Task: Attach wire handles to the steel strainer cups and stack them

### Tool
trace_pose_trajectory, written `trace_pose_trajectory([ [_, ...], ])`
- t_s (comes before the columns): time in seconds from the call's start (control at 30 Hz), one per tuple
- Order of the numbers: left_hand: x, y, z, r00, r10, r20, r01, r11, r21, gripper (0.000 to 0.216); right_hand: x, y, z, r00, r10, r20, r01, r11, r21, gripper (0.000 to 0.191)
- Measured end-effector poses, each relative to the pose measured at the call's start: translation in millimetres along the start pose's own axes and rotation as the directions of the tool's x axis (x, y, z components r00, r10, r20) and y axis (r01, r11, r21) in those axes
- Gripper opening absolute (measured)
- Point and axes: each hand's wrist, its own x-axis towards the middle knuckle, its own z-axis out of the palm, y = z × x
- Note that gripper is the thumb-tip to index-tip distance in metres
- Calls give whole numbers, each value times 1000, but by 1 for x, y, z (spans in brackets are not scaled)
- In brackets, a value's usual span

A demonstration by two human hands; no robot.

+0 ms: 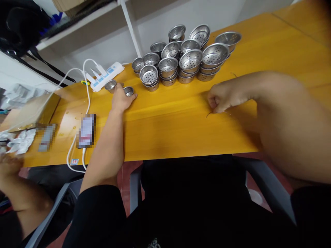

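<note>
My left hand (121,98) reaches to the back left of the table. Its thumb and fingers are around a small metal cup (128,91), and a second small cup (110,85) stands just left of the fingers. My right hand (224,96) is closed in a pinch low over the tabletop on the right. A thin, wire-like strand (209,113) sticks out from its fingertips; its exact kind is unclear. Between and beyond my hands, several stacks of perforated metal cups (168,67) of different sizes stand in rows.
A white power strip (107,76) with plugged-in cables lies behind my left hand. A phone (87,131) on a white cable rests left of my forearm. Farther left are a second phone (47,137), crumpled white plastic (23,140) and another person's arm (28,196). The wooden table (165,131) has its front edge before me.
</note>
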Motion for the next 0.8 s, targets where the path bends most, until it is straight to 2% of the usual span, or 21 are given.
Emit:
trace_pose_trajectory([
  [0.1,9,-14,5,999,37,-14,-37,999,-20,92,4,-19,1,993,42,-109,-50,996,-74,36],
  [0.17,14,-20,7,1000,19,-13,-20,998,-65,109,5,-30,1,982,25,-190,-54,987,-150,40],
  [0.27,20,-27,10,1000,-20,-17,17,986,-165,136,0,-50,2,972,37,-232,-99,959,-264,40],
  [0.37,26,-30,16,991,25,-132,-55,971,-234,137,-8,-69,1,969,80,-235,-155,934,-321,35],
  [0.47,33,-30,20,961,74,-268,-153,946,-287,131,-10,-72,1,960,47,-277,-140,935,-325,27],
  [0.57,42,-28,20,910,175,-376,-302,901,-312,109,-3,-62,2,933,-100,-345,7,965,-262,24],
  [0.67,43,-24,19,845,283,-454,-433,860,-269,97,5,-51,5,873,-251,-419,229,968,-103,25],
  [0.73,37,-18,22,798,373,-474,-521,822,-230,100,9,-49,8,823,-301,-481,375,925,62,22],
  [0.8,28,-10,29,732,474,-490,-630,744,-222,105,14,-51,13,764,-312,-565,503,836,218,23],
])
